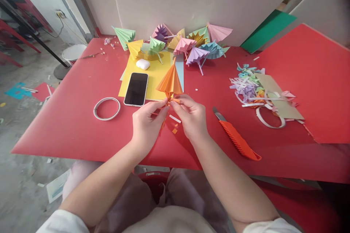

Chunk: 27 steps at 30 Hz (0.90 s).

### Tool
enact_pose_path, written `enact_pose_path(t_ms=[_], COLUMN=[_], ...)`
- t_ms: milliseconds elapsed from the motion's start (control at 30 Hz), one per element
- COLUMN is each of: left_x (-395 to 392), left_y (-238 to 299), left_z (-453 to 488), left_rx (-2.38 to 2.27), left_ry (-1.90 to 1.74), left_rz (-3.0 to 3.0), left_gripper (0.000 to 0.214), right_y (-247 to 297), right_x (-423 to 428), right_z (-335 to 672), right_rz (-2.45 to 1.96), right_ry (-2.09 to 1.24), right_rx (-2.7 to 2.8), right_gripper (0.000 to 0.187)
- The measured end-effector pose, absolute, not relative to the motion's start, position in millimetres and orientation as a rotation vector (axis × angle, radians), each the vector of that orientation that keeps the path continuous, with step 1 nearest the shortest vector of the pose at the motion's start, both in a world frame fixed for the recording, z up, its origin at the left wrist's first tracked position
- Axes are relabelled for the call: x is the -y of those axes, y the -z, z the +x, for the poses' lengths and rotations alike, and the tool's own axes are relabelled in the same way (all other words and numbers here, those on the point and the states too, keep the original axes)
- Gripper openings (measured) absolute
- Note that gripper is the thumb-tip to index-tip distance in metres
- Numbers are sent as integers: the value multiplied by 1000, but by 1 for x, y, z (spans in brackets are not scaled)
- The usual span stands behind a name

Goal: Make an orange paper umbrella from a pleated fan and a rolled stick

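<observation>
An orange folded paper umbrella (170, 80) stands tip-up over the red table (76, 116). My left hand (147, 122) and my right hand (191, 116) both pinch its small orange stem at the bottom, fingertips meeting just under the canopy. Small orange and white paper scraps (175, 123) lie on the table between my hands. Several finished paper umbrellas (188, 42) in green, yellow, pink, purple and blue stand along the far edge.
A phone (136, 89) lies on yellow paper (158, 72) beside a white earbud case (143, 64). A tape ring (106, 108) sits left. An orange utility knife (236, 139) lies right of my hand. Paper trimmings (251, 87), cardboard and another ring (269, 118) lie farther right.
</observation>
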<state>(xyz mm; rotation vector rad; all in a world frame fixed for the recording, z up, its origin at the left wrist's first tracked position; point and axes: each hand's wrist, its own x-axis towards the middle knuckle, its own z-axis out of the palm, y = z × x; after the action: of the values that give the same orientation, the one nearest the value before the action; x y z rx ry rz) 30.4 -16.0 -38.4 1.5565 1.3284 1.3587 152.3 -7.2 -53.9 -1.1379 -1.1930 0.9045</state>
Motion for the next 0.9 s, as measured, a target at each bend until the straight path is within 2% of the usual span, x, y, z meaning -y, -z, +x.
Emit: enact_pose_path(t_ms=[433, 633, 900], left_x=[13, 15, 17], left_y=[42, 39, 38], left_z=[30, 31, 35], left_rx=[-1310, -1361, -1358], left_ry=[-1357, -1334, -1273], left_rz=[1768, 1604, 1342], left_gripper=[13, 14, 21], right_y=[57, 54, 57], right_x=[5, 3, 2], right_z=[152, 150, 150], right_rz=[-1155, -1086, -1084], right_ry=[-870, -1041, -1040], right_rx=[1222, 1111, 1014], right_gripper=[12, 13, 7])
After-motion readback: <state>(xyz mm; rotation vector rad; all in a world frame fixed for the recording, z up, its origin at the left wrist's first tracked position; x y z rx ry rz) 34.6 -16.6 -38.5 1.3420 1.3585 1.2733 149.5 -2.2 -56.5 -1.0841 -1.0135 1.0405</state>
